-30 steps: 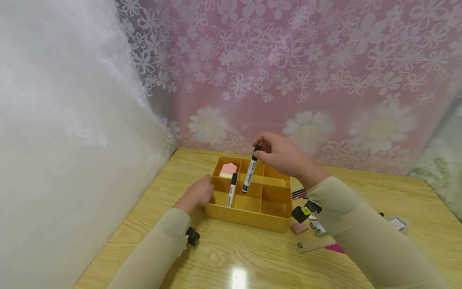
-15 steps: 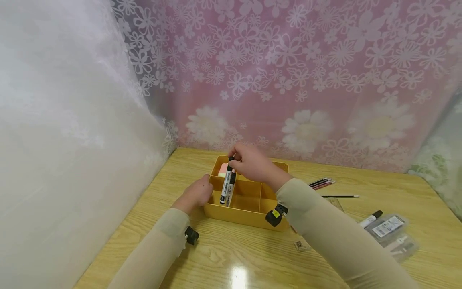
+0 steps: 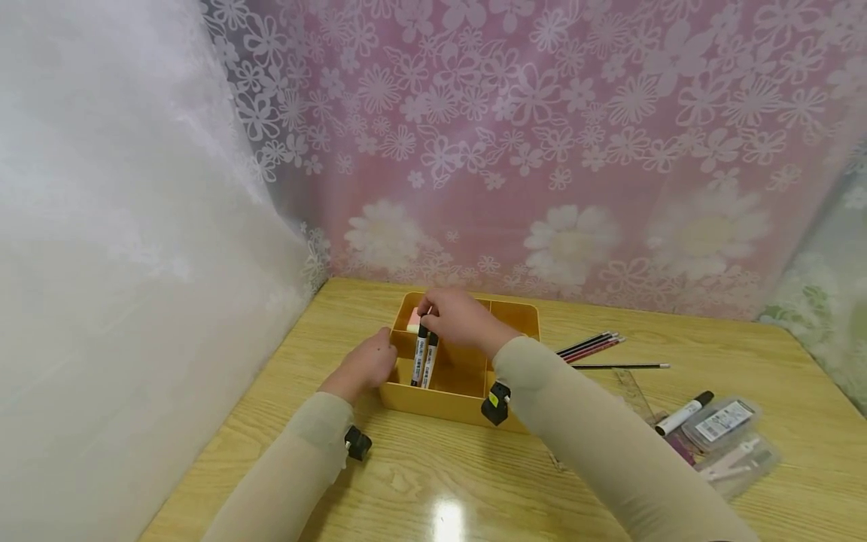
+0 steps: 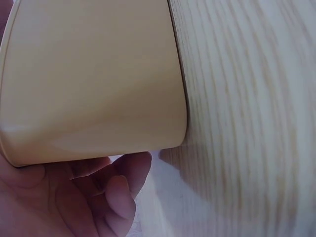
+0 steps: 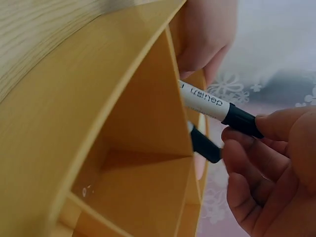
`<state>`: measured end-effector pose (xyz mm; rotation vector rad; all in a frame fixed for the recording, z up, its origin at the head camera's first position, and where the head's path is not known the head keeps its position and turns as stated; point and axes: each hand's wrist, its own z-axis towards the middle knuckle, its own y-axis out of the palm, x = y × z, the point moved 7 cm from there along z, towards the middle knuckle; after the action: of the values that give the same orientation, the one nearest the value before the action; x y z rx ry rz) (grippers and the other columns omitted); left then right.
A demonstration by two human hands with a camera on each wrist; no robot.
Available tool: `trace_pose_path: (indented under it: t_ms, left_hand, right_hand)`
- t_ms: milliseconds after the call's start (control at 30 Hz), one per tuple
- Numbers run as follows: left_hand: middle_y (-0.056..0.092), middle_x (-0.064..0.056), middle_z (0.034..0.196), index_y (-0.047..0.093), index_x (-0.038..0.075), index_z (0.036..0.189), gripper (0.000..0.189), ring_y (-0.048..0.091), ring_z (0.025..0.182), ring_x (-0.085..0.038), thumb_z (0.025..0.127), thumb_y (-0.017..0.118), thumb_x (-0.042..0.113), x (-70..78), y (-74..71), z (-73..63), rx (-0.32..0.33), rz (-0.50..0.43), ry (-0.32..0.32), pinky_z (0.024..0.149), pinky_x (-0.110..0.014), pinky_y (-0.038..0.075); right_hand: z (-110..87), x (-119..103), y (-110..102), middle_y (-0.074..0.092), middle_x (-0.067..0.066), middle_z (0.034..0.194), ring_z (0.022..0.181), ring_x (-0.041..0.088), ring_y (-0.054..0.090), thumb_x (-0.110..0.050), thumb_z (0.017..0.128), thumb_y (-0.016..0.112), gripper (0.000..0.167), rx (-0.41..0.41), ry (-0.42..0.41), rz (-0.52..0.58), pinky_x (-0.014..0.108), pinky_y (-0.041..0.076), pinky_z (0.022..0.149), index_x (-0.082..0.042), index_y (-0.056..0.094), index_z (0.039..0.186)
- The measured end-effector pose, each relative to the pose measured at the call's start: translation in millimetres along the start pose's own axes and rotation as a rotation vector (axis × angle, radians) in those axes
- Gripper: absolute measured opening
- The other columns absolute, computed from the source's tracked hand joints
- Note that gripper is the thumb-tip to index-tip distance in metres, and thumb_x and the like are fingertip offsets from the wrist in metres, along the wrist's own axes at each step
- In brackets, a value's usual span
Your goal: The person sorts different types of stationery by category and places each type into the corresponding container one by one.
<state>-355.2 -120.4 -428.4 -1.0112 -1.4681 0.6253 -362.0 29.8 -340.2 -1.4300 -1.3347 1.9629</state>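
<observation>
A yellow divided organizer box (image 3: 433,405) stands on the wooden table. My left hand (image 3: 369,364) grips its left wall; in the left wrist view the fingers (image 4: 121,197) bend beside the box's corner. With thumb and fingertips, my right hand (image 3: 462,322) pinches the black cap of a white marker (image 3: 419,360), whose lower end is down in the front left compartment. Beside it a second marker (image 3: 430,363) leans in the same compartment; its black cap (image 5: 205,144) is near my right fingers in the right wrist view. A pink-and-white item (image 3: 413,321) sits in the back left compartment, partly hidden.
Right of the box lie several pencils (image 3: 589,346), a black pencil (image 3: 623,366) and a clear ruler (image 3: 634,393). Farther right are another marker (image 3: 682,414), a clear case with a label (image 3: 723,421) and a clear case with a compass (image 3: 738,465).
My right hand has moved left and down with the marker, bringing it from above the box into the front left compartment beside the other marker. My left hand stays on the box wall.
</observation>
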Motion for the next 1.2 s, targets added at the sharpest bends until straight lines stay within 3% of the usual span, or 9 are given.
trace_pose_path:
  t_ms: [267, 433, 567, 1000, 1200]
  left_hand:
    - [0.053, -0.021, 0.143, 0.030, -0.005, 0.154, 0.053, 0.056, 0.120, -0.028, 0.107, 0.029, 0.022, -1.5, 1.1, 1.2, 0.003, 0.005, 0.007, 0.106, -0.050, 0.042]
    - [0.052, -0.021, 0.145, 0.029, -0.005, 0.154, 0.053, 0.055, 0.123, -0.029, 0.108, 0.030, 0.022, -1.2, 1.1, 1.8, 0.006, 0.004, 0.007, 0.106, -0.049, 0.043]
    - [0.051, -0.021, 0.146, 0.029, -0.004, 0.154, 0.054, 0.053, 0.128, -0.030, 0.108, 0.030, 0.023, -1.9, 1.4, 1.8, 0.003, -0.007, 0.000, 0.108, -0.050, 0.041]
    - [0.053, -0.020, 0.143, 0.034, -0.004, 0.151, 0.051, 0.053, 0.130, -0.032, 0.108, 0.030, 0.022, -1.9, 0.6, 1.1, 0.005, -0.013, -0.006, 0.110, -0.050, 0.039]
    - [0.055, -0.020, 0.140, 0.035, -0.005, 0.150, 0.050, 0.055, 0.125, -0.030, 0.108, 0.031, 0.022, -0.6, 0.3, 0.0, 0.016, -0.003, 0.007, 0.109, -0.049, 0.040]
  right_hand:
    - [3.5, 3.2, 10.2, 0.066, 0.001, 0.107, 0.085, 0.015, 0.062, -0.020, 0.105, 0.056, 0.020, -0.001, 0.041, -0.051, 0.033, 0.054, 0.079, -0.012, 0.066, 0.121]
    - [4.6, 3.3, 11.4, 0.066, 0.003, 0.116, 0.093, 0.017, 0.062, -0.021, 0.105, 0.056, 0.026, -0.007, 0.044, -0.174, 0.036, 0.054, 0.086, -0.012, 0.067, 0.127]
    - [3.8, 6.3, 12.1, 0.066, 0.003, 0.114, 0.092, 0.017, 0.061, -0.019, 0.104, 0.057, 0.026, -0.026, 0.051, -0.238, 0.036, 0.054, 0.087, -0.012, 0.068, 0.126]
    - [-1.2, 18.6, 11.0, 0.067, 0.002, 0.122, 0.105, 0.019, 0.064, -0.021, 0.105, 0.055, 0.028, -0.051, 0.079, -0.204, 0.040, 0.053, 0.093, -0.014, 0.066, 0.129]
    - [-9.0, 29.2, 2.0, 0.067, 0.002, 0.121, 0.101, 0.019, 0.062, -0.020, 0.103, 0.053, 0.029, -0.040, 0.074, -0.188, 0.041, 0.053, 0.090, -0.015, 0.067, 0.127]
